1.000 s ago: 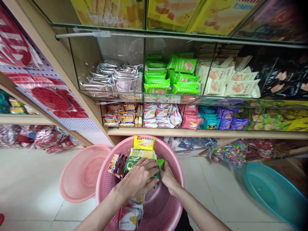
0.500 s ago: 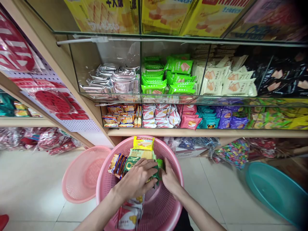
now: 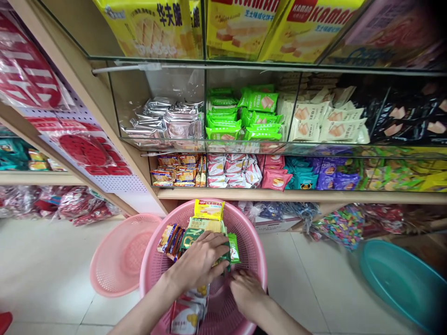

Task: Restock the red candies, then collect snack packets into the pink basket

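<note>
My left hand (image 3: pixel 204 253) lies over a dark green snack packet (image 3: pixel 190 236) in the pink basket (image 3: pixel 260 237), its fingers bent round the packet's right side. Lower and to the right, my right hand (image 3: pixel 246 291) is inside the basket with curled fingers; whatever they may hold is hidden. Between the hands, a bright green packet (image 3: pixel 233 246) leans beside the dark green one. A yellow wafer packet (image 3: pixel 208 209) and a pale green biscuit packet (image 3: pixel 206 225) lie above. Orange-and-blue packets (image 3: pixel 170 239) stand at the left, red-and-white packets (image 3: pixel 185 317) below.
A shallow pink basket (image 3: pixel 108 260) sits on the floor at the left, and a teal basin (image 3: pixel 394 274) at the right. Ahead, glass-fronted shelves hold silver packets (image 3: pixel 181 123), green packets (image 3: pixel 225 128) and cream packets (image 3: pixel 310 118). A wooden shelf edge (image 3: pixel 223 193) runs just behind the basket.
My right hand has drawn back down and away from the bright green packet, which now shows more fully. My left hand stays on the dark green packet. The view has tilted slightly up.
</note>
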Tool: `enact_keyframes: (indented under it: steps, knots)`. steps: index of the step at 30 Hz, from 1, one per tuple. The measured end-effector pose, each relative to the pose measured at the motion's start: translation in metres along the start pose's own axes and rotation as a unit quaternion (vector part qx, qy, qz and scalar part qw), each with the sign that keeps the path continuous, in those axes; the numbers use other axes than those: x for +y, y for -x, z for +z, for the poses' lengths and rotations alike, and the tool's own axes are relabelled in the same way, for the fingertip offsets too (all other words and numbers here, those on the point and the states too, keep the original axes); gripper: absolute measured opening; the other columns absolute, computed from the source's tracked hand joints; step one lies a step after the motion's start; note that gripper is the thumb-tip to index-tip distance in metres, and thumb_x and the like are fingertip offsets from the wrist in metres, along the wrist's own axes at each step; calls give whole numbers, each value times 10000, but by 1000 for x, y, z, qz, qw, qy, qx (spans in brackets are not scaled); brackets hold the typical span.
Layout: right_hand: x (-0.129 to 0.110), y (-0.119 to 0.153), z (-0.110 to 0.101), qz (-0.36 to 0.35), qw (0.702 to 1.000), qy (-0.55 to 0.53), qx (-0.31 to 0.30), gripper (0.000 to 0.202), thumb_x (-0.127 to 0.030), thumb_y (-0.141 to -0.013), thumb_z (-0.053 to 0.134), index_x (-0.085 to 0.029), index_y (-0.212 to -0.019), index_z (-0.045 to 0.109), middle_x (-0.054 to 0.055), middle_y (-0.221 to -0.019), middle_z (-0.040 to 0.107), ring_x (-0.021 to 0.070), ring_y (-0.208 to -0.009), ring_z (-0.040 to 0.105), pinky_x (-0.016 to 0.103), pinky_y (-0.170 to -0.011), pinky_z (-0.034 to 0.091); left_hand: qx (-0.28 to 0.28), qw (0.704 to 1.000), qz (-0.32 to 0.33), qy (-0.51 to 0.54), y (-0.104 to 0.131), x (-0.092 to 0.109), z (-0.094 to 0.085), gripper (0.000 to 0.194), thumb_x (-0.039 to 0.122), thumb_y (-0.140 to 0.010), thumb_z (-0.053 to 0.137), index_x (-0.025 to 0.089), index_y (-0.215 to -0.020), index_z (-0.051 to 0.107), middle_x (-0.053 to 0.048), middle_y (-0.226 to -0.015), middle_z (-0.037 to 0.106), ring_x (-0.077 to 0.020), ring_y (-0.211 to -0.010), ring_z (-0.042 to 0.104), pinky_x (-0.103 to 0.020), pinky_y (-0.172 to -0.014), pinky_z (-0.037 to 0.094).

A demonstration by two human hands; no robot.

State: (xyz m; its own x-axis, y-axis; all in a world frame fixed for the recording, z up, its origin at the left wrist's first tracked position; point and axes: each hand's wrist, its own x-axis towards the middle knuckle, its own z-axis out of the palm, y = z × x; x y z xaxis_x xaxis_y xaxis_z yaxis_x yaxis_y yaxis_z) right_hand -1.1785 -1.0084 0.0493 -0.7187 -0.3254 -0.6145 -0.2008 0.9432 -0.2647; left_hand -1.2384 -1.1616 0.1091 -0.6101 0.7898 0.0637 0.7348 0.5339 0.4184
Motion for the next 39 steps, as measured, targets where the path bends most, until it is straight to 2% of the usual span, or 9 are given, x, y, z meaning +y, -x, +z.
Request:
enact_keyframes:
  steps: [3,8,13,17,21,29,33,39]
  knots:
    - [0,-10,0,11,1000,1,16,509,-13,-772,357,-82,-1232,564,176,-1276,572,299,-1215,483,444,-1022,352,1,1000,3,-2,-1,2,0,229,295,-892,497,203,-1065,614,-60,-1232,605,-218,-1177,516,-393,-1028,370]
    - [3,-14,-2,9,1000,-14,26,511,-57,-831,309,-80,-1309,488,172,-1348,514,285,-1279,418,457,-1077,285,1,999,30,-42,-12,6,5,280,333,-903,468,193,-1109,596,-62,-1295,567,-220,-1270,438,-406,-1075,305]
    - [5,-16,2,3,999,-29,32,515,-83,-846,314,-117,-1340,458,164,-1364,502,277,-1300,394,475,-1081,269,-56,977,108,-176,-30,8,28,203,242,-866,497,143,-882,674,-72,-1017,693,-241,-1189,503,-422,-1073,260]
    - [6,-17,4,-10,998,-36,46,478,-126,-870,306,-134,-1306,501,159,-1330,537,294,-1268,429,497,-1049,304,-106,949,110,-276,-37,9,42,242,268,-839,529,127,-778,717,-95,-827,716,-280,-1022,580,-475,-1008,292]
    - [5,-17,7,-5,997,-41,71,508,-82,-858,263,-141,-1295,514,163,-1313,549,304,-1245,451,510,-1035,310,-109,943,91,-302,-35,11,40,257,304,-826,538,137,-753,719,-91,-770,709,-260,-864,604,-492,-975,288]
    - [5,-22,9,-12,995,-36,92,502,-73,-835,295,-102,-1285,518,202,-1283,559,335,-1213,477,528,-1006,342,-98,946,86,-297,-31,9,37,237,279,-823,530,153,-722,703,-72,-791,709,-246,-853,597,-486,-1001,241]
    - [5,-22,8,-16,995,-31,97,501,-78,-833,314,-140,-1280,531,184,-1292,560,324,-1212,482,508,-1002,357,-85,944,95,-305,-30,9,38,227,277,-812,545,156,-696,698,-77,-781,711,-241,-824,596,-512,-1039,184]
    - [4,-24,12,-5,996,-22,89,528,-102,-827,359,-117,-1347,452,208,-1351,500,342,-1259,439,529,-1015,350,-70,943,104,-309,-30,9,38,230,280,-815,538,149,-741,712,-93,-803,718,-238,-816,596,-526,-1050,168]
